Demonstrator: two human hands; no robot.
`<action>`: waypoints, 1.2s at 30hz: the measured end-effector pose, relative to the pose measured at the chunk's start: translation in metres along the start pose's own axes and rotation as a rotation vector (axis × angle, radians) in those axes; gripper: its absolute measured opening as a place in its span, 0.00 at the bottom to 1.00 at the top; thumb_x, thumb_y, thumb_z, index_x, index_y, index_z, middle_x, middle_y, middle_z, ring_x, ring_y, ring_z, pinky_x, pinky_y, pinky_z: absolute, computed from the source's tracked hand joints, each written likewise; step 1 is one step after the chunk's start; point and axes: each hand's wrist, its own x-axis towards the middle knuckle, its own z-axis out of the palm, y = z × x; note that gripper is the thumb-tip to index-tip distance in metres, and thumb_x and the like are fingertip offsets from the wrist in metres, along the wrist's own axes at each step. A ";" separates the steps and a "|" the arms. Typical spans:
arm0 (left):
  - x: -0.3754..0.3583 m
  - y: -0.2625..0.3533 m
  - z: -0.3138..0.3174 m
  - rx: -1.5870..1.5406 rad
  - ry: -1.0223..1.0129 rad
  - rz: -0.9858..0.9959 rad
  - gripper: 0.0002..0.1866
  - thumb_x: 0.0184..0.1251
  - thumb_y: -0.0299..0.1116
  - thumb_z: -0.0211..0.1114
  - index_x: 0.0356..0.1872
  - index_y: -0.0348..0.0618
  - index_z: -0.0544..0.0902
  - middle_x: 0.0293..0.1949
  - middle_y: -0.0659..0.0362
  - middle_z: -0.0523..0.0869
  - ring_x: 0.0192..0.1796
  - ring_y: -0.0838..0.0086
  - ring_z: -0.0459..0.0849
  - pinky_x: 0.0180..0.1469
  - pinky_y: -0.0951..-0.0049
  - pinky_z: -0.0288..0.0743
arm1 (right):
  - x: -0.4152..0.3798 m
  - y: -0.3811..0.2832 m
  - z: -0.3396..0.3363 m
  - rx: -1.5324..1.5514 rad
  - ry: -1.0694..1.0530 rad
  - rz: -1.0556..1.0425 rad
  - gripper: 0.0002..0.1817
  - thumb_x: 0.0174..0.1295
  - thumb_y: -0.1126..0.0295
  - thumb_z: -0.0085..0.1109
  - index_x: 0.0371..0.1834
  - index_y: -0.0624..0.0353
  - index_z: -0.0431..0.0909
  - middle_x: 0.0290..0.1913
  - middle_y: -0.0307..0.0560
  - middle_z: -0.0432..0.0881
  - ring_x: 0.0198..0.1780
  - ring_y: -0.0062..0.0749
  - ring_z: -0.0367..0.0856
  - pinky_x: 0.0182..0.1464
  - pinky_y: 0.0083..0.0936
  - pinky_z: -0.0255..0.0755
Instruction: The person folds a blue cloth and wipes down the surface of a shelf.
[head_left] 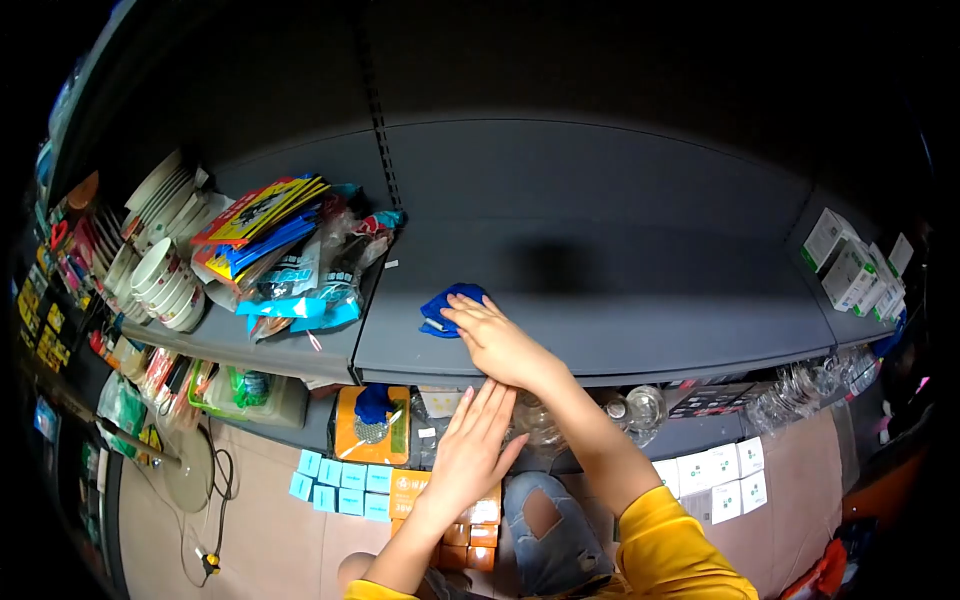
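My right hand (492, 338) lies on a crumpled blue cloth (452, 308) near the front of the grey shelf (640, 335). Its fingers rest over the cloth's right part and press it against the surface. A small pale patch, perhaps a label, shows at the cloth's lower left. Lower down, my left hand (474, 448) has its fingers stretched out and thumb apart, with nothing in it. Its fingertips overlap the right hand near the wrist, in front of the shelf's edge.
Stacked bowls (168, 285) and packaged goods (265, 230) fill the left shelf section. White boxes (850, 265) stand at the far right. Below are glassware (645, 405) and an orange board (372, 440). On the floor sit light-blue boxes (350, 485), orange boxes (470, 535), white boxes and a cable (222, 480).
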 end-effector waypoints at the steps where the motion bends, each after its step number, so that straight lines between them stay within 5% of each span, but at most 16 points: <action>1: 0.000 -0.001 0.001 0.004 0.000 -0.006 0.29 0.57 0.36 0.60 0.57 0.31 0.65 0.57 0.47 0.70 0.64 0.62 0.64 0.65 0.61 0.53 | 0.000 0.000 -0.001 0.010 -0.006 0.021 0.19 0.62 0.73 0.40 0.57 0.63 0.66 0.63 0.58 0.62 0.66 0.44 0.56 0.69 0.38 0.43; 11: -0.008 0.000 -0.002 -0.024 -0.039 -0.012 0.29 0.60 0.38 0.58 0.60 0.32 0.63 0.62 0.48 0.64 0.66 0.62 0.60 0.67 0.60 0.50 | -0.058 0.020 -0.053 -0.032 0.285 0.323 0.18 0.60 0.75 0.38 0.54 0.66 0.68 0.60 0.59 0.65 0.64 0.47 0.60 0.67 0.38 0.46; 23: -0.012 -0.004 -0.018 -0.057 -0.009 -0.036 0.28 0.58 0.36 0.60 0.58 0.34 0.66 0.61 0.48 0.67 0.66 0.62 0.61 0.66 0.59 0.50 | -0.056 -0.011 -0.011 -0.288 0.366 0.295 0.21 0.53 0.78 0.42 0.53 0.72 0.66 0.58 0.64 0.66 0.64 0.48 0.60 0.67 0.43 0.44; 26: -0.012 -0.007 -0.025 -0.036 0.100 -0.018 0.21 0.56 0.32 0.62 0.51 0.35 0.73 0.53 0.48 0.75 0.59 0.60 0.71 0.61 0.62 0.61 | -0.047 -0.026 0.007 -0.293 0.350 0.224 0.24 0.49 0.78 0.44 0.53 0.73 0.67 0.58 0.64 0.66 0.65 0.47 0.60 0.68 0.42 0.42; 29: -0.015 -0.013 -0.031 -0.147 0.350 -0.034 0.04 0.51 0.23 0.63 0.29 0.36 0.78 0.29 0.54 0.82 0.32 0.64 0.81 0.36 0.69 0.74 | -0.035 -0.039 0.027 -0.282 0.313 0.145 0.25 0.49 0.77 0.44 0.53 0.74 0.66 0.59 0.66 0.65 0.65 0.48 0.58 0.68 0.43 0.40; 36: -0.024 -0.033 -0.055 -0.057 0.529 -0.282 0.02 0.54 0.22 0.60 0.27 0.34 0.76 0.27 0.52 0.80 0.30 0.61 0.79 0.34 0.70 0.72 | -0.008 -0.070 0.056 -0.188 0.233 0.041 0.27 0.47 0.81 0.47 0.56 0.73 0.62 0.60 0.66 0.63 0.66 0.49 0.56 0.68 0.42 0.42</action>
